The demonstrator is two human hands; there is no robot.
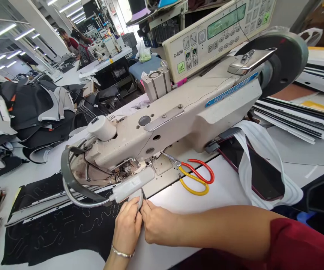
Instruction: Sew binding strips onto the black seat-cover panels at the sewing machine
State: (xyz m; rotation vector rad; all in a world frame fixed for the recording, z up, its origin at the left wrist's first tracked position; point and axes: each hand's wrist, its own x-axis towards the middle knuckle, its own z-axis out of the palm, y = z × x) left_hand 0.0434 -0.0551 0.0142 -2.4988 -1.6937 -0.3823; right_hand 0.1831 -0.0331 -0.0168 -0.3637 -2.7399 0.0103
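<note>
A grey fabric piece (138,195) lies pinched between my two hands, just below the needle area of a beige sewing machine (173,116). My left hand (127,224), with a silver bracelet at its wrist, has its fingers closed on the piece's left side. Beside it, touching, my right hand (156,222) is closed at the right edge; its fingertips are partly hidden. A white lamp head (135,183) on a flexible metal neck hangs over the sewing area. Black fabric (74,228) with loose threads on it spreads left of my hands.
Scissors (194,174) with red and yellow handles lie on the machine bed. White strap (245,165) loops over a dark phone (266,172) at right. Fabric strips (288,120) are stacked behind. Cut pieces (32,108) pile up at left. People (79,43) work in the background.
</note>
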